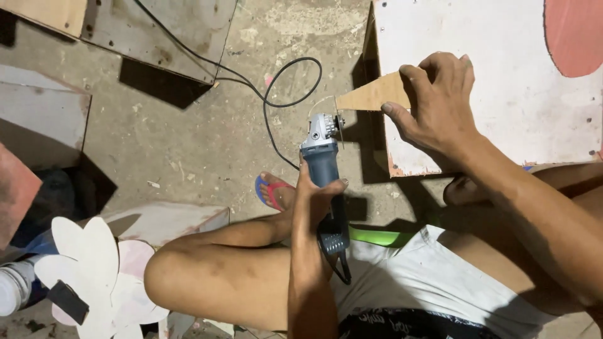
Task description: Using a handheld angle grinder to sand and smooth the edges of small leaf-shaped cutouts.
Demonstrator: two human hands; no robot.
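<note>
You have no packages, labels, signs or screens in view here, only bare boards, cut-outs and a concrete floor.

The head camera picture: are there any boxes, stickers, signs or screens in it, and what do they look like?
No boxes, stickers, signs or screens show.
White plastic bottle: bottom left edge, round, plain as far as can be seen.
Grey-blue angle grinder: middle, in the left hand; any sticker on it is too small to tell.
Brown pointed cardboard piece: top middle, plain, held by the right hand.
</note>
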